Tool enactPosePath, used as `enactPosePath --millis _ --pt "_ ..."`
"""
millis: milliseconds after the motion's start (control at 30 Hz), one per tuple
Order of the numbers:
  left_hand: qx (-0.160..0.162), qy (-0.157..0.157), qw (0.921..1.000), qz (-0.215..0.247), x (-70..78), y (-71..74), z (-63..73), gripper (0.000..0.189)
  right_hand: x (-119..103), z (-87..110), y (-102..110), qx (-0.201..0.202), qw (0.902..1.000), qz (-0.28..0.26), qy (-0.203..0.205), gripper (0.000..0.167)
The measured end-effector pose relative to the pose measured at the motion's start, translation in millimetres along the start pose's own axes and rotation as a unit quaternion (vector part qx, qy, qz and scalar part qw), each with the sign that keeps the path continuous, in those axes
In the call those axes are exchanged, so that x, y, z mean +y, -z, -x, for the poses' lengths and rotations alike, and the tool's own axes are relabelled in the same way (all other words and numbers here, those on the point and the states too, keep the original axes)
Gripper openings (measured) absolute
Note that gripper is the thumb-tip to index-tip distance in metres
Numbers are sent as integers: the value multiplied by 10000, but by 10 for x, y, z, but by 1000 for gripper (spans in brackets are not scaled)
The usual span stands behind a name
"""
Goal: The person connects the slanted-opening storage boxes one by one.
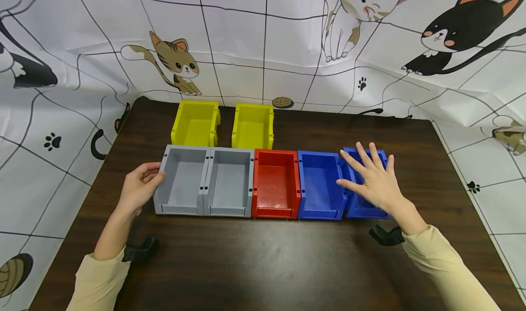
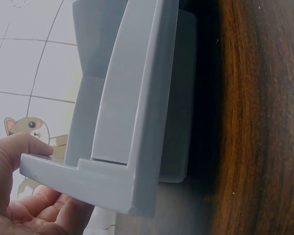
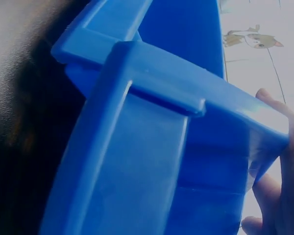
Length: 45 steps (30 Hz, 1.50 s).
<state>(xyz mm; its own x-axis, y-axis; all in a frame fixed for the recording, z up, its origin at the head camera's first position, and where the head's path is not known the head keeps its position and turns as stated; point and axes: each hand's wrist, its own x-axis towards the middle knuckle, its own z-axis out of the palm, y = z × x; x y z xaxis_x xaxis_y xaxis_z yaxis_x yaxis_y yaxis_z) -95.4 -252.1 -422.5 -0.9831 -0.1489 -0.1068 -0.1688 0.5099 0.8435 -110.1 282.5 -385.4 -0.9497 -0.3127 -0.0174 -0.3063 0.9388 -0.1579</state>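
My left hand (image 1: 141,186) is at the outer side wall of the leftmost grey bin (image 1: 163,183), thumb on one side of the wall and fingers on the other. In the left wrist view the bin's grey wall (image 2: 88,183) lies between them. Over the rightmost blue bin (image 1: 367,209), my right hand (image 1: 376,181) has its fingers straight and spread wide. The right wrist view has these fingers (image 3: 269,193) beside the blue wall. A second grey bin (image 1: 228,183), a red bin (image 1: 276,183) and another blue bin (image 1: 320,183) stand between in one row.
Two yellow bins (image 1: 195,123) (image 1: 253,126) stand behind the grey ones, with a gap between them. All the bins are on a dark wooden table (image 1: 263,265). A white cloth (image 1: 238,37) printed with cats hangs behind the table. Each wrist wears a black band (image 1: 139,249).
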Motion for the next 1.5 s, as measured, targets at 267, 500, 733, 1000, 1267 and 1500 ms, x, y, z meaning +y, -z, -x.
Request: enactPosePath --millis 267,500,733,1000,1267,1500 --pt "-16 -69 10000 62 -30 3 8 40 -19 39 -54 47 10000 -48 33 78" --pt "38 -76 10000 11 -31 14 15 39 -16 21 -92 47 9999 -120 26 77" --pt "82 -134 9999 52 -21 5 -4 39 -12 -5 -159 57 10000 25 23 78" --pt "121 -177 9997 105 -33 -21 1 38 10 19 -269 -21 9999 -120 -38 78" --pt "119 -203 9997 64 -20 -12 2 38 0 -8 -215 -31 9998 -99 159 78" --pt "93 -197 9997 89 -35 -15 2 38 -80 -184 -158 771 9918 -953 354 72"
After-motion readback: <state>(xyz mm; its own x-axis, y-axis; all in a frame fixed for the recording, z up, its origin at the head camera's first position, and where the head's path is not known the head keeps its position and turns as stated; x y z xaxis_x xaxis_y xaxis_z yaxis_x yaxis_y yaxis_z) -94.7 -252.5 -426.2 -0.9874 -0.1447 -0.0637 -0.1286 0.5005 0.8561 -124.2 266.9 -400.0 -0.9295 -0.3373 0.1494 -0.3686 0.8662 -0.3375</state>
